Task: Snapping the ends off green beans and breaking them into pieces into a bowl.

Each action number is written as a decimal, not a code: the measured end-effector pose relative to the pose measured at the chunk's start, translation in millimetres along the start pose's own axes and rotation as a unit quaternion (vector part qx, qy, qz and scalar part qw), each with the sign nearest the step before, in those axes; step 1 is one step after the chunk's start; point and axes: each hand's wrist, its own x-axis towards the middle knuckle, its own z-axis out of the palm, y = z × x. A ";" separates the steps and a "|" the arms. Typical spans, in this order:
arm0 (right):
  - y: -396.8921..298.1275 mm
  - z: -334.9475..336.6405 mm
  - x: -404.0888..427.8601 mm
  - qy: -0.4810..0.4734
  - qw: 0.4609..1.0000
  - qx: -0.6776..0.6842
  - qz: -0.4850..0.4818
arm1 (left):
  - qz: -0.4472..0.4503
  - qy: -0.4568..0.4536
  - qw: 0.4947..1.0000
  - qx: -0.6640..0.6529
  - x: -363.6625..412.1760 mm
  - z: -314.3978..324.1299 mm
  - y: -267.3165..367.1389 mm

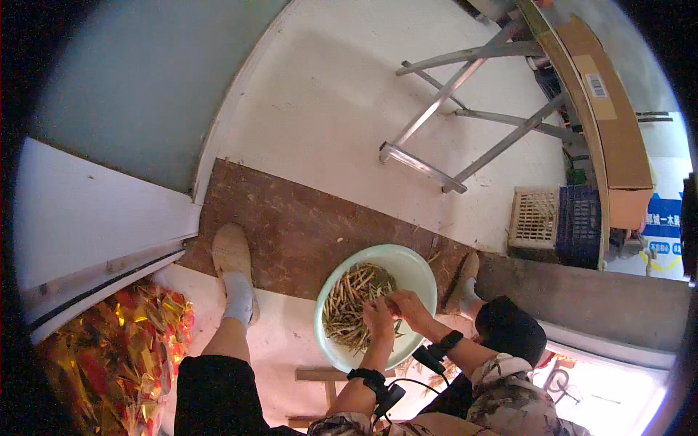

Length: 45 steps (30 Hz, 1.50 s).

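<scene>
A pale green basin stands between my feet, its left part heaped with thin, brownish bean-like pods. My left hand is over the pods with its fingers pinched together. Close against it, my right hand has its fingers bent towards the same spot. Whether something small lies between the fingertips is hidden by the hands. Black straps with small devices and cables are on both wrists.
A wooden stool is below the basin. Shiny gold and red wrapping lies at lower left. Upper right, a metal-legged table bears a cardboard box; a white crate and a blue crate stand beneath.
</scene>
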 end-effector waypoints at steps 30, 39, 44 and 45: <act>-61.5 7.2 -23.1 -0.036 0.998 -0.048 0.005 | -0.171 -0.069 0.978 -0.097 10.6 -4.8 1.8; -69.5 3.8 -29.6 0.033 0.953 -0.275 -0.124 | 0.039 -0.103 0.994 0.016 13.0 -1.1 -18.7; -59.0 -2.7 -30.8 0.072 0.943 -0.299 -0.127 | 0.137 -0.118 0.977 0.113 1.4 0.2 -4.9; -61.0 -3.5 -31.3 0.061 0.941 -0.306 -0.133 | 0.121 -0.133 0.977 0.111 2.4 0.0 -4.9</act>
